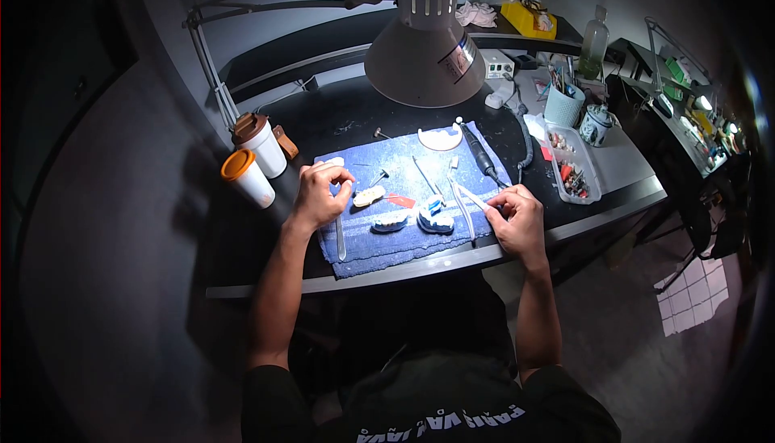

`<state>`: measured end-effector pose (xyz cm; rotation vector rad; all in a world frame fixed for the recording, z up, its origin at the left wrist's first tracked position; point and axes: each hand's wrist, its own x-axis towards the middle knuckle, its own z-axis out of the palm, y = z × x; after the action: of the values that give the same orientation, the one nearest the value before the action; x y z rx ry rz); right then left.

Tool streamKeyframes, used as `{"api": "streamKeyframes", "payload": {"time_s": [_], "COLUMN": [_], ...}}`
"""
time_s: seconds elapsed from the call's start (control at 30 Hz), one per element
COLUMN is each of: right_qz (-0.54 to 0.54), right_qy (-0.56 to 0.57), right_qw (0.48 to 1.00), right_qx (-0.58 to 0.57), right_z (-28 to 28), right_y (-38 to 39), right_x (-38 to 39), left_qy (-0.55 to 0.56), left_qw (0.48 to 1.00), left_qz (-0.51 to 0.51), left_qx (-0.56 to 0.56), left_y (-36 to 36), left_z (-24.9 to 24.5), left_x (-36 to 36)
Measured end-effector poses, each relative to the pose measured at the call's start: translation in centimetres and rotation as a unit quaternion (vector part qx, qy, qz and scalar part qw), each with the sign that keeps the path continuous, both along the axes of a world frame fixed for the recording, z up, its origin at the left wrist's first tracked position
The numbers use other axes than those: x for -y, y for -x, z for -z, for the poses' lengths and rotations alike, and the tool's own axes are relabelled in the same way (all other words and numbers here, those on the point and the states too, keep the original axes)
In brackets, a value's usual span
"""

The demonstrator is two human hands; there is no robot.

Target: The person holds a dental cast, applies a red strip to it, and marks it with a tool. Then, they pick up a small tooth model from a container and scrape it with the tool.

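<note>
Blk desk (323, 120) runs under & around the blue towel (378, 263), the landmark; lamp (425, 55) hangs above the towel's far side. Clear plastic box (598, 188) w/ small parts sits R of towel. L hand (323, 194) is over towel's L side, fingers curled, thumb near index; can't tell if tips meet or pinch anything. R hand (518, 221), at towel's near R edge, has thumb & fingers clamped on the end of a slim pale tool (471, 197) angled over the towel. Corded handpiece (479, 152) lies on towel's R part. Two dark-based dental casts (436, 219) sit side by side mid-towel, near side; smaller yellowish cast (369, 196) is on towel's L half, w/ red piece (402, 201) just beside.
</note>
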<state>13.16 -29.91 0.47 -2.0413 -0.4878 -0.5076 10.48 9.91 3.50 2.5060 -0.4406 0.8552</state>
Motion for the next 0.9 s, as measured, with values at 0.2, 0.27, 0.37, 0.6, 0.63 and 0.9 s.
{"api": "streamKeyframes", "payload": {"time_s": [0.2,0.27,0.37,0.6,0.63,0.9], "right_qz": [0.002,0.0,-0.001,-0.001,-0.003,-0.002], "right_qy": [-0.008,-0.012,-0.01,-0.003,-0.003,-0.01], "right_qw": [1.0,1.0,1.0,1.0,1.0,1.0], "right_qx": [-0.008,-0.003,-0.014,-0.004,-0.003,-0.004], "right_z": [-0.1,0.0,-0.2,-0.3,-0.2,-0.2], "right_y": [0.2,-0.1,0.2,0.0,0.0,0.0], "right_x": [-0.1,0.0,-0.1,0.0,0.0,-0.1], "left_qy": [0.007,-0.004,-0.021,-0.004,0.0,0.002], "left_qw": [1.0,1.0,1.0,1.0,1.0,0.999], "left_qz": [0.0,0.002,0.003,0.019,0.023,0.038], "left_qx": [0.001,0.004,0.004,-0.005,-0.007,-0.006], "left_y": [0.1,0.0,0.3,-0.1,-0.2,-0.4], "left_z": [0.0,-0.3,-0.4,0.1,0.3,0.3], "left_x": [0.0,0.0,0.2,-0.2,-0.3,-0.7]}}
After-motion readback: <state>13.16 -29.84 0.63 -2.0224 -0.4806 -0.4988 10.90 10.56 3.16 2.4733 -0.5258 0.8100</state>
